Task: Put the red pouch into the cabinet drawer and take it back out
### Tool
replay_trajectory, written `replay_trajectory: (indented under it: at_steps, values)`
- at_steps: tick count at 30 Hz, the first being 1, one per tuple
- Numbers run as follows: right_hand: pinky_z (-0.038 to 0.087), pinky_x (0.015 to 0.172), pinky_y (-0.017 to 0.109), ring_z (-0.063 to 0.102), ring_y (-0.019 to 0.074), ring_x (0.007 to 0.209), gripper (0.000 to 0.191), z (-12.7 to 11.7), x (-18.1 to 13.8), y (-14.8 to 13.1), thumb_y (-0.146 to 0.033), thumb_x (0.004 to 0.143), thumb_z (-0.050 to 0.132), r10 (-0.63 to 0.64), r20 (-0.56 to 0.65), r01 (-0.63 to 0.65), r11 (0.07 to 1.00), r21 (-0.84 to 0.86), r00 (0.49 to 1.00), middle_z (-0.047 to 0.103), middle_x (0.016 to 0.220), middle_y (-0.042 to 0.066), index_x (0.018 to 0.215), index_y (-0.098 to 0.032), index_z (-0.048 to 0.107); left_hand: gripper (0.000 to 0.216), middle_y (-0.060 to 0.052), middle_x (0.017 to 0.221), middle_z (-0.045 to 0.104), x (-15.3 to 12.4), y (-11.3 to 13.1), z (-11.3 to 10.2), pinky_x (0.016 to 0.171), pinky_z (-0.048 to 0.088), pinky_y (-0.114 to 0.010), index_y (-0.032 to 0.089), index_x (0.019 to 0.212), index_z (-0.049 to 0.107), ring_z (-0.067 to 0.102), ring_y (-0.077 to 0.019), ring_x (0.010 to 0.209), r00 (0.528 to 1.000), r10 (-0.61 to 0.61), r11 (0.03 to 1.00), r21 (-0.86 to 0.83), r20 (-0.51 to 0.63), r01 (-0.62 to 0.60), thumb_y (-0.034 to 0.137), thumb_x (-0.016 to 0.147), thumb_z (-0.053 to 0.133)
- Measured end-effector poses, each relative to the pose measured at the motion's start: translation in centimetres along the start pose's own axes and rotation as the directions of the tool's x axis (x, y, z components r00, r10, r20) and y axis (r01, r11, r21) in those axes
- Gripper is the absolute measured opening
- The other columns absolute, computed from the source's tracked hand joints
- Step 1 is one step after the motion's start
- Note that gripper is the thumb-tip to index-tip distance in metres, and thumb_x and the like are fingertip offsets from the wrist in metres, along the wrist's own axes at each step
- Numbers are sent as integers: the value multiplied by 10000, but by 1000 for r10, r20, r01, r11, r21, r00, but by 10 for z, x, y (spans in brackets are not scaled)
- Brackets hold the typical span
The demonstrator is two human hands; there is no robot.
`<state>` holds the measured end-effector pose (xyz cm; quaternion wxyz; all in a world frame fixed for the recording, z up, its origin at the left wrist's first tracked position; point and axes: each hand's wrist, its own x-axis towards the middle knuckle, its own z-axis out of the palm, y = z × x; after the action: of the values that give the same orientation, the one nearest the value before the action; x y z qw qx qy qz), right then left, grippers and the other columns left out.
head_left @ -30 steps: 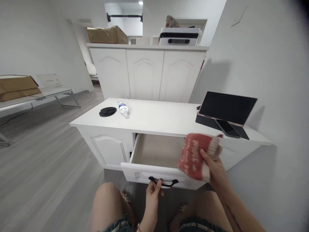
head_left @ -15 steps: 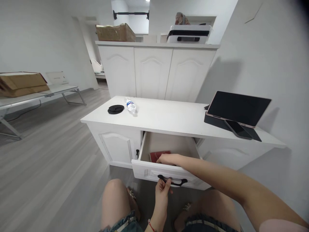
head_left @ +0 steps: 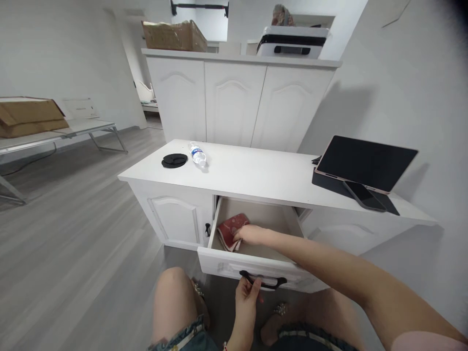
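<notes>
A white drawer (head_left: 219,258) stands pulled out from the low cabinet. My left hand (head_left: 247,292) is closed round its black handle (head_left: 268,282) at the left part of the grip. Reaching over the drawer front, my right hand (head_left: 250,234) grips the right edge of a folded red cloth (head_left: 231,228) with a pale underside. The cloth is tilted inside the drawer, near its left wall. Some of my right fingertips are hidden behind the hand and cloth.
On the white cabinet top (head_left: 252,170) lie a plastic bottle (head_left: 198,156) and a black round object (head_left: 174,160). A tablet (head_left: 365,163) and a phone (head_left: 364,196) rest on the right. Behind, a taller cabinet (head_left: 234,102) bears a cardboard box (head_left: 174,36) and a white case (head_left: 292,41).
My right hand has taken hold of the red cloth and raised it, turning it a little inside the drawer. My left hand stays on the handle. The view has tilted slightly downward.
</notes>
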<state>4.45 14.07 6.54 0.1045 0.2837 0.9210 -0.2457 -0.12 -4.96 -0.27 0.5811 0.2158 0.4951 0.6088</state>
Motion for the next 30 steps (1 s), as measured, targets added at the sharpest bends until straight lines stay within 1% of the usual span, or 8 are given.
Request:
replay_trajectory:
  at_steps: [3,6,8,10,14,17,25,30]
  values:
    - [427,924,251,607,170,1089,508,-3,7,12,-1,762,430,-126,30,127,992,-25,992,689,1169,19,1126,-246,688,564,63,506,403,-3,-6,-3,464,338,-244,208,519,407,401,-84,450,1000,-3,1000,-14,8,4,657,524,750]
    - [398,987,266,576,173,1146,465,-2,15,22,-18,790,455,-152,-29,152,988,-22,988,664,1216,53,1152,-210,674,548,54,533,424,-5,-11,-5,455,339,-239,202,534,422,411,-83,456,1000,-4,1000,-25,29,5,645,550,744]
    - [406,986,279,576,187,1148,417,0,22,28,-53,807,489,-100,-86,98,995,-30,991,651,1235,70,1149,-200,676,534,52,539,430,-6,-11,-5,456,343,-237,201,539,426,411,-83,464,999,-1,1000,-31,32,2,630,568,743]
    - [431,957,286,589,198,1127,370,1,30,33,-103,822,521,-15,-128,12,1000,-28,992,658,1224,57,1129,-225,688,540,54,536,425,-7,-10,-4,456,344,-236,203,534,416,405,-82,467,1000,-1,999,-37,20,2,628,561,748]
    - [457,920,288,606,215,1101,332,0,44,42,-155,828,554,148,-140,-154,987,-36,979,675,1195,29,1102,-268,704,551,64,518,400,-7,-8,-4,455,338,-239,206,528,411,398,-81,451,1000,-9,999,-34,9,9,638,541,753]
    - [447,944,301,585,229,1137,362,-4,48,48,-160,836,546,213,-142,-221,974,-42,967,660,1222,28,1149,-282,682,536,63,523,403,-8,-9,-5,459,338,-238,202,534,431,400,-82,459,1000,-6,999,-32,5,6,628,547,756]
    - [452,919,310,587,246,1127,379,-13,25,63,-212,874,493,344,-149,-351,936,-26,927,629,1260,32,1205,-309,648,551,49,520,442,-8,-5,-4,457,335,-240,200,523,440,401,-79,453,1000,-20,1000,-16,4,20,646,512,762]
    - [446,908,286,595,245,1114,356,-15,6,73,-232,882,500,378,-136,-381,925,5,916,637,1255,47,1197,-286,658,582,58,481,414,-6,-5,-7,461,336,-241,209,494,395,402,-82,446,1000,-13,1000,4,-7,13,662,491,762]
